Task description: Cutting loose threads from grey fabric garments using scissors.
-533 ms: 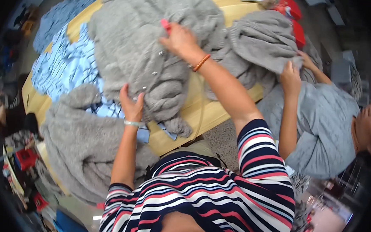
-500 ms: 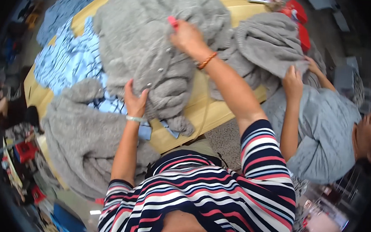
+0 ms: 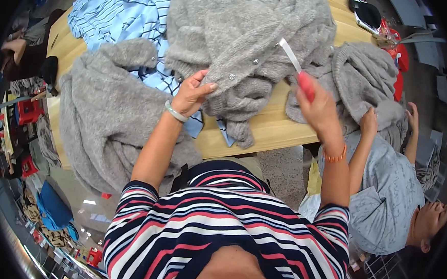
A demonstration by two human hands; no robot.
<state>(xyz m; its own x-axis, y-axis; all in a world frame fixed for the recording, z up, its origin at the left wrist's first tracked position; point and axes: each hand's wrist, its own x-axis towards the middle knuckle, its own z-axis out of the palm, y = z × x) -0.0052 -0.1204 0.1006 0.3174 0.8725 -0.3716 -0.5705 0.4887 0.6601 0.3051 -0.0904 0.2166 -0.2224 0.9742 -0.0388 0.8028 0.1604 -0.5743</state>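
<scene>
A grey knitted cardigan (image 3: 240, 33) lies spread on the table, its button band running diagonally with several shiny round buttons. At the lower end of that band, my left hand (image 3: 191, 94) pinches the cardigan's edge between thumb and fingers. My right hand (image 3: 317, 107), slightly blurred, is closed around a red-handled tool (image 3: 305, 85) with a narrow pale flat strip. The strip's tip is beside an upper button on the band; whether it touches the knit I cannot tell.
Another grey garment (image 3: 113, 102) hangs over the table's left edge. Behind it are blue striped garments (image 3: 121, 15). A co-worker (image 3: 384, 190) at right handles a grey knit (image 3: 363, 71) on the wooden table (image 3: 280, 135). Black objects (image 3: 367, 12) lie at the far right.
My right hand has drawn back toward me and to the right, and the tool's pale strip now shows. The left hand has closed on the cardigan's edge. The view has shifted.
</scene>
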